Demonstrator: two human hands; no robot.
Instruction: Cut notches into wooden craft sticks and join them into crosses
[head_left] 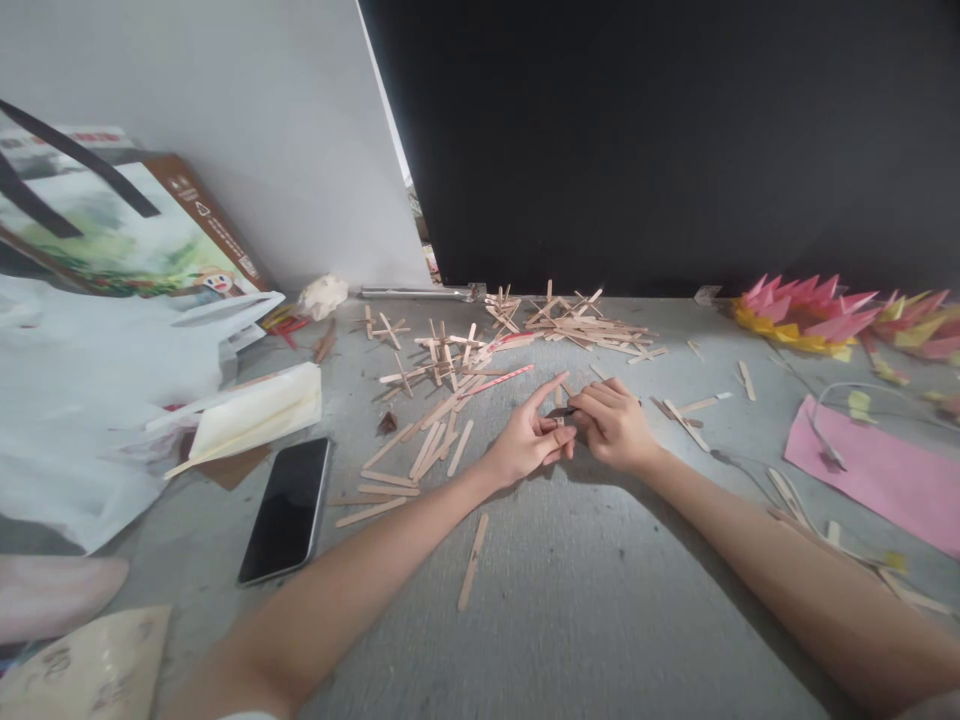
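In the middle of the grey surface, my two hands meet. My left hand [527, 440] is closed around what looks like a wooden craft stick, largely hidden by the fingers, with its index finger stretched out. My right hand [613, 425] is closed on a small dark blade-like tool [561, 412], whose tip reaches the left fingers. Its exact kind cannot be made out. Loose craft sticks [427, 450] lie just left of my hands, and one single stick [472, 562] rests nearer to me. Behind my hands spreads a larger pile of sticks [585, 328], some joined in crosses.
A phone [285, 510], a white plastic bag [90, 400] and a printed paper bag [172, 240] occupy the left. On the right are a pink paper sheet [877, 475], a cable [821, 440] and pink-yellow folded paper flowers [806, 312]. A black panel [675, 150] stands behind.
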